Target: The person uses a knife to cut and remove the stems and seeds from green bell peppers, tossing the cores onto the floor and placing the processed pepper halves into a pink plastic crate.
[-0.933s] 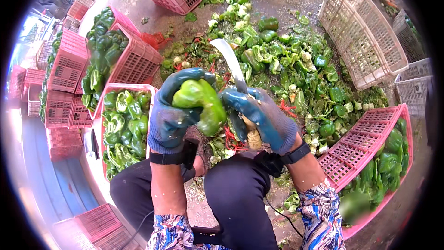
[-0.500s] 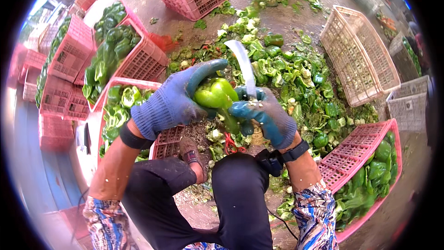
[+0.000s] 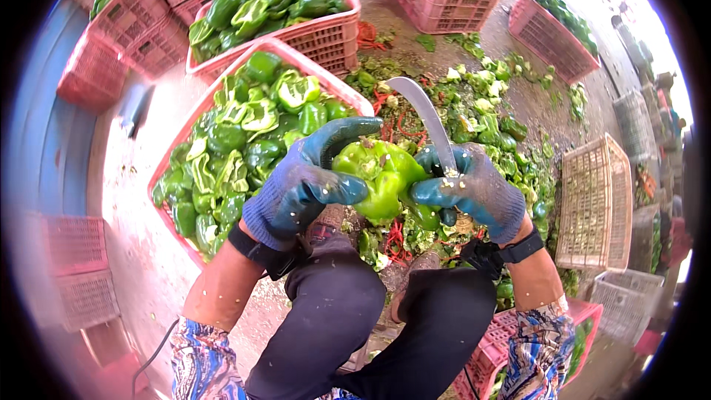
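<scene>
A light green bell pepper (image 3: 383, 181) is between my two gloved hands, its surface uneven and partly cut. My left hand (image 3: 305, 181), in a blue glove with a dark teal coating, grips it from the left, thumb in front and fingers over the top. My right hand (image 3: 478, 191), gloved alike, is closed around a knife with a curved blade (image 3: 431, 120) that points up and away to the left. Most of the knife's handle is hidden in the glove. The right thumb touches the pepper's right side.
A pink crate (image 3: 178, 224) full of cut green peppers stands at my left, with another loaded crate (image 3: 344, 11) behind it. Pepper scraps (image 3: 489, 104) cover the floor ahead and right. A pale crate (image 3: 595, 207) stands tilted at the right; stacked pink crates (image 3: 444, 0) are farther back.
My view has swung left, bringing the near-left crate of peppers more fully into sight. Both hands still hold the pepper and the knife, and the pepper has turned a little.
</scene>
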`<act>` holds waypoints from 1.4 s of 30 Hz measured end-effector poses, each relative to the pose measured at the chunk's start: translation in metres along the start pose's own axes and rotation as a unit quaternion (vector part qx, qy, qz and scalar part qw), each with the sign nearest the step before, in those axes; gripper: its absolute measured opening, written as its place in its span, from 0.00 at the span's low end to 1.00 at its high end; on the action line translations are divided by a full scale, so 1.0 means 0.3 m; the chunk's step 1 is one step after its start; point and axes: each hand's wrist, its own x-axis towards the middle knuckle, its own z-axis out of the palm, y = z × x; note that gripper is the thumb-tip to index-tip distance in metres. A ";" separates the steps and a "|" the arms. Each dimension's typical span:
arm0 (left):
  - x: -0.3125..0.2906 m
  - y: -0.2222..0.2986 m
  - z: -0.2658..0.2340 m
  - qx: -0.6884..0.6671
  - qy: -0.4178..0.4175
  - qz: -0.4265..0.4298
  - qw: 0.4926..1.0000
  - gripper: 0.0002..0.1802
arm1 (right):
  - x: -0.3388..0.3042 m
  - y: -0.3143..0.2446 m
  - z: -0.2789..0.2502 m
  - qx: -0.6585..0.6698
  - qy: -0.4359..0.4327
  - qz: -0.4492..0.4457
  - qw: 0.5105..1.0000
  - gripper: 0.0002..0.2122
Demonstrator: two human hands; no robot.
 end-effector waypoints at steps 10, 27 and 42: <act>0.027 -0.277 0.064 0.044 0.103 0.041 0.993 0.32 | 0.138 0.119 -0.130 -0.151 -0.069 0.078 0.983 0.17; 0.201 -0.663 0.422 -0.065 0.325 -0.124 0.935 0.29 | 0.313 0.773 -0.663 -0.012 0.138 0.018 0.990 0.13; 0.203 -0.609 0.448 -0.033 0.315 -0.044 0.947 0.28 | 0.436 0.775 -0.581 -0.671 0.228 -0.056 0.703 0.18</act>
